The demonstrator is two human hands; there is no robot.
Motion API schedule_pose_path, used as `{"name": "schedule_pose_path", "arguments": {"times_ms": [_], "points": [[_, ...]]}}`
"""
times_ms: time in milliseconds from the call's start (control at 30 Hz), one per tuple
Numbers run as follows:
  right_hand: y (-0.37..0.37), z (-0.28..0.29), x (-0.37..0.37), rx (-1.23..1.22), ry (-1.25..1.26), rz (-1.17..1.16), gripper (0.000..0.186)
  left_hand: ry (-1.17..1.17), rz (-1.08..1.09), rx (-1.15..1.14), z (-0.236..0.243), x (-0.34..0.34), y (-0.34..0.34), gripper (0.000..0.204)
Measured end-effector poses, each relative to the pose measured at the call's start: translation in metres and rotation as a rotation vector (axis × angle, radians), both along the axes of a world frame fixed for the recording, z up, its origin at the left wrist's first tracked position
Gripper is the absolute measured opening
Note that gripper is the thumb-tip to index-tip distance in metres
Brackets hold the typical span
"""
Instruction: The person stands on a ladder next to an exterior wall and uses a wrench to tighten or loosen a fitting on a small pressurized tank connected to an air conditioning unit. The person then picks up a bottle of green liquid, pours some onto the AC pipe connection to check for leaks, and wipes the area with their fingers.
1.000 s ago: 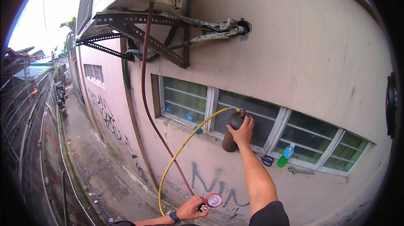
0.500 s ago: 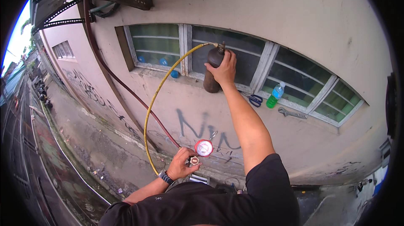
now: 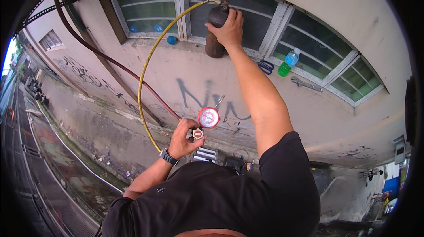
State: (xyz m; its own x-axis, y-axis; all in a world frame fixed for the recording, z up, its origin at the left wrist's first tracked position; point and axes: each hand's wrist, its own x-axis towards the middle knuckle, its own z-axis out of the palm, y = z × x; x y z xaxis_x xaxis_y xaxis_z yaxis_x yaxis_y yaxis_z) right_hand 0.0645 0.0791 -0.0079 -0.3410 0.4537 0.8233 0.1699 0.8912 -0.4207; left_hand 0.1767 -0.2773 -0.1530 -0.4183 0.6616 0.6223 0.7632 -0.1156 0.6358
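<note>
My right hand [image 3: 229,29] is wrapped round the upper part of a dark gas cylinder [image 3: 215,48] standing upright on the window ledge. A yellow hose [image 3: 141,84] runs from its valve down toward my left hand [image 3: 182,139]. That hand is closed on a gauge manifold [image 3: 197,134], by its knob, with a red-rimmed round gauge [image 3: 208,117] and metal hook above. A dark red hose [image 3: 123,70] comes down to it from the upper left. Right of the cylinder lie dark-handled scissors [image 3: 266,67], a bottle of green liquid [image 3: 289,62] and an adjustable wrench [image 3: 304,84].
A blue round object [image 3: 172,39] sits on the ledge before the barred window [image 3: 145,9]. A black metal bracket [image 3: 39,13] is at upper left. Below are a narrow alley [image 3: 95,135] and an aluminium ladder [image 3: 205,155]. A person [image 3: 375,173] stands far off at the right.
The view has tilted downward, so the wall, cylinder and hands appear higher and more of my body and the ground shows. Both hands keep their holds.
</note>
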Motion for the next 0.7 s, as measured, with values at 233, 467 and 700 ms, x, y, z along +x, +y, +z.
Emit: {"name": "schedule_pose_path", "arguments": {"times_ms": [233, 467, 700], "points": [[0.004, -0.004, -0.003, 0.02, 0.017, -0.006, 0.098, -0.046, 0.002, 0.123, 0.003, -0.009, 0.01, 0.05], [0.006, -0.004, -0.003, 0.023, 0.029, -0.031, 0.099, 0.077, -0.004, 0.088, 0.013, -0.014, 0.016, 0.052], [0.007, 0.0, -0.006, -0.001, 0.067, -0.024, 0.098, 0.113, -0.001, 0.018, 0.017, -0.018, 0.014, 0.061]]}}
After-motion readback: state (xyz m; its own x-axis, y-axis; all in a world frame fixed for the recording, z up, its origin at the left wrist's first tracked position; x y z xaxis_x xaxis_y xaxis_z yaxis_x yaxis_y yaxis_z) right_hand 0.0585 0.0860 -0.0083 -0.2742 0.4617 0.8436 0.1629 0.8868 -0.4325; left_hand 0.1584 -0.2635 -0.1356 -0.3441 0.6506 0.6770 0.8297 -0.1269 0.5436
